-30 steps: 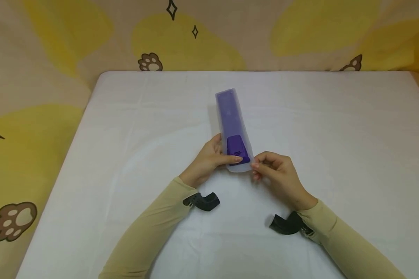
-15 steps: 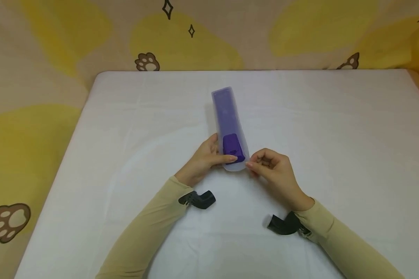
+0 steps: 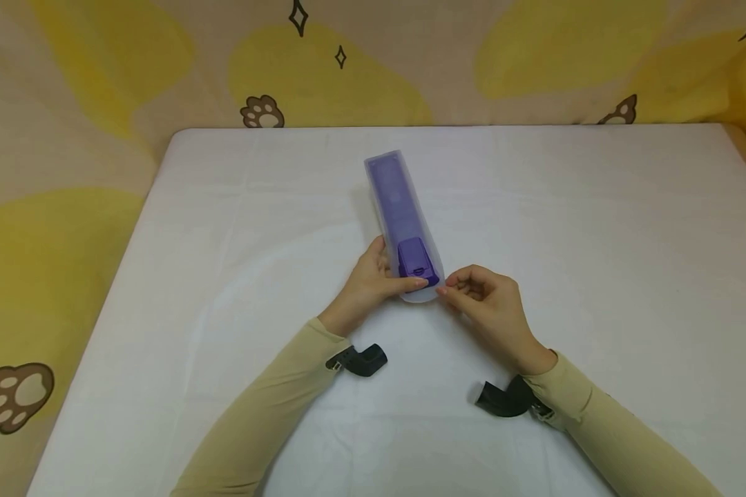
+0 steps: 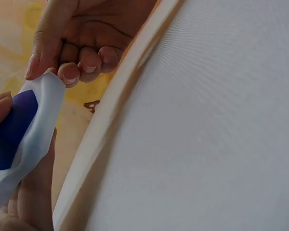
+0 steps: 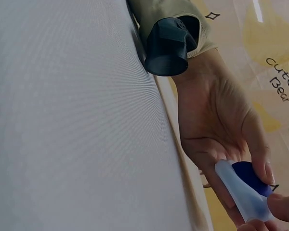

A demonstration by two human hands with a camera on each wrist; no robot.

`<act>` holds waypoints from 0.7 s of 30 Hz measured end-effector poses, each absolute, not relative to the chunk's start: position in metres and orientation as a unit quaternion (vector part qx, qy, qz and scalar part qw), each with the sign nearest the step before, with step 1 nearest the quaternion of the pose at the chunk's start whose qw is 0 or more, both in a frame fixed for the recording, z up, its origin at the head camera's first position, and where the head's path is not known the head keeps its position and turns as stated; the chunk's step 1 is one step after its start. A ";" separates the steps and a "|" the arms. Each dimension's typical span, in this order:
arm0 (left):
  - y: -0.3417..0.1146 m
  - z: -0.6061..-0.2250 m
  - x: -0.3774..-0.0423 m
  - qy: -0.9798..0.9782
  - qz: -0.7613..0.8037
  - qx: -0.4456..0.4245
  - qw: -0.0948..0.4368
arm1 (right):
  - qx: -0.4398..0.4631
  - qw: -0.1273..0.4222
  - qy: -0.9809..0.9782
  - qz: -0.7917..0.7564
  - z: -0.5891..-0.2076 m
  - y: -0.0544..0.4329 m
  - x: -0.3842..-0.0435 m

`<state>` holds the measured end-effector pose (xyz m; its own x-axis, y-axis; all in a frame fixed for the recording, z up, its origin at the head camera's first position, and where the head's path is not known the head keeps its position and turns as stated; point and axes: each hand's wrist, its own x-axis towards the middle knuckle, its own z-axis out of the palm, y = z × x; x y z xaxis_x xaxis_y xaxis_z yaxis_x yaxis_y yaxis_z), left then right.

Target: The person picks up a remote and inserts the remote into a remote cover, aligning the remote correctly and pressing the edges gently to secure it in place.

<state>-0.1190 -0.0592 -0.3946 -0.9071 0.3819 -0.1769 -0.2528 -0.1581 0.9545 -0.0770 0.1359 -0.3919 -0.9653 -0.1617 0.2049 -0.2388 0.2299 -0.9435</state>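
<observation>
A long narrow box [image 3: 400, 200] with a translucent whitish cover and purple showing through is held above the table, its far end pointing away and slightly left. At its near end sits a darker purple latch-like piece [image 3: 415, 254]. My left hand [image 3: 369, 283] grips the box from the left side, thumb lying across the dark purple piece and fingers underneath. My right hand [image 3: 491, 304] pinches the near right corner between thumb and forefinger. In the left wrist view the translucent rim [image 4: 45, 108] wraps the purple end [image 4: 14, 127], and the right fingertips [image 4: 70, 73] touch its corner.
A white-covered table [image 3: 597, 241] spreads beneath both hands. Behind it hangs a yellow and beige cloth [image 3: 360, 76] with paw prints. Black curved wrist mounts [image 3: 363, 360] stick out from both sleeves.
The far end of the box has swung a little to the left while its near end stays in about the same place. Both hands keep their hold.
</observation>
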 end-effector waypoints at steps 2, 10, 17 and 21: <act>-0.058 -0.394 -0.119 0.616 0.758 0.051 0.209 | 0.131 0.036 -0.782 0.608 -0.391 0.135 -0.077; -0.058 -0.394 -0.120 0.610 0.759 0.046 0.225 | 0.138 0.032 -0.780 0.609 -0.393 0.136 -0.076; -0.065 -0.396 -0.122 0.559 0.784 0.053 0.266 | 0.146 -0.021 -0.710 0.688 -0.392 0.137 -0.078; -0.064 -0.396 -0.122 0.551 0.790 0.054 0.265 | 0.159 -0.025 -0.704 0.691 -0.391 0.138 -0.078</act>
